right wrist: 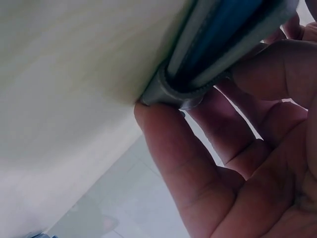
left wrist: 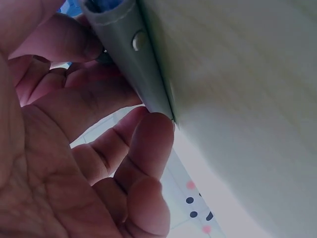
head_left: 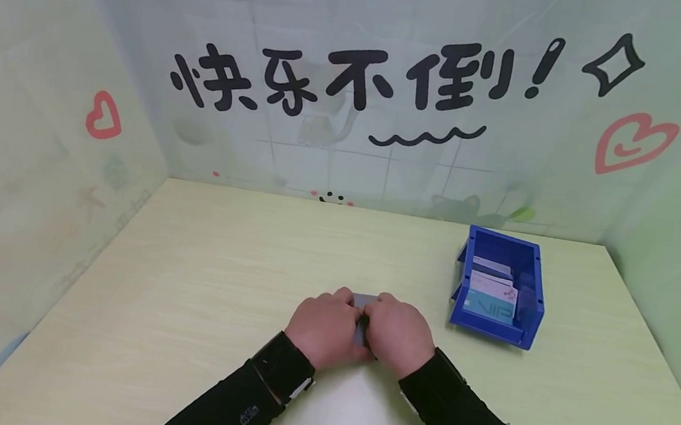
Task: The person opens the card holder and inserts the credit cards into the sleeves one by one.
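A grey card holder [head_left: 365, 301] with a metal snap stud and stitched edges lies on the table between my hands, mostly covered by them in the head view. My left hand [head_left: 327, 325] holds its left side, thumb and fingers about the edge; the left wrist view shows the stud on the spine [left wrist: 130, 62]. From the right, my right hand [head_left: 400, 334] grips the other side, with a fingertip low against the folded end [right wrist: 166, 91]. Blue inner leaves [right wrist: 218, 42] show between the covers in the right wrist view.
A blue plastic bin [head_left: 496, 329] stands at the back right, holding several cards [head_left: 490, 297], the front one pink and teal. Printed fabric walls [head_left: 333, 163] enclose the back and both sides of the pale wooden table [head_left: 237, 250].
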A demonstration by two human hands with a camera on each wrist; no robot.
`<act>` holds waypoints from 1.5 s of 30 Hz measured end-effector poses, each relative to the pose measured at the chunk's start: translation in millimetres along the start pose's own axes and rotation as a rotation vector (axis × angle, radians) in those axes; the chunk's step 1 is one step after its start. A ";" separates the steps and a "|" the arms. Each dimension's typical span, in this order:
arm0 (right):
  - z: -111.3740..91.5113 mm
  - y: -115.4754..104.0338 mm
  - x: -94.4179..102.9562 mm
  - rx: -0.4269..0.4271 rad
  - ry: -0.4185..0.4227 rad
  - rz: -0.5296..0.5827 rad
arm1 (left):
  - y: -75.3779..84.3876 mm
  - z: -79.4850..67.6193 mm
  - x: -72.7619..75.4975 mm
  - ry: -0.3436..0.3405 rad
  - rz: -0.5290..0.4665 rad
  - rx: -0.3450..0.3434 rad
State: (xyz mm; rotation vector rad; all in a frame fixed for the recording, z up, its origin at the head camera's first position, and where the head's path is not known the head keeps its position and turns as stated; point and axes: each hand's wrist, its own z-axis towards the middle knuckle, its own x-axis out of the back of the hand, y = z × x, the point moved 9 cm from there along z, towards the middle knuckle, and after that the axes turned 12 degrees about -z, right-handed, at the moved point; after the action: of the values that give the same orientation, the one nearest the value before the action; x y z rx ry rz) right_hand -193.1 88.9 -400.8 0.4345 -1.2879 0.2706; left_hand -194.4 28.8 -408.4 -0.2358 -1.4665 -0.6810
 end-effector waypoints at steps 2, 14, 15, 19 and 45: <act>0.2 0.0 -0.4 -0.005 -0.003 0.011 | 0.3 -0.3 0.7 -0.001 0.004 0.003; 0.4 0.6 -3.4 -0.027 0.002 0.050 | 1.2 -1.1 2.1 0.018 0.002 0.003; 0.5 0.5 -3.7 -0.027 0.001 0.048 | 1.5 -1.1 2.0 0.018 0.001 0.003; -0.2 0.4 -2.9 -0.023 0.005 0.040 | 3.3 -1.4 2.4 0.022 -0.002 0.000; 0.5 9.7 -9.3 -0.054 -0.047 0.165 | 4.4 -1.9 -0.2 -0.004 -0.025 0.002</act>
State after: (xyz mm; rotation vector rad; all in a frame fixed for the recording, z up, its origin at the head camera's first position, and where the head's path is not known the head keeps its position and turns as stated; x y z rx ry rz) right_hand -200.1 97.7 -408.1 0.2907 -1.3765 0.3649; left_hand -190.3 31.3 -407.6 -0.2178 -1.4759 -0.6995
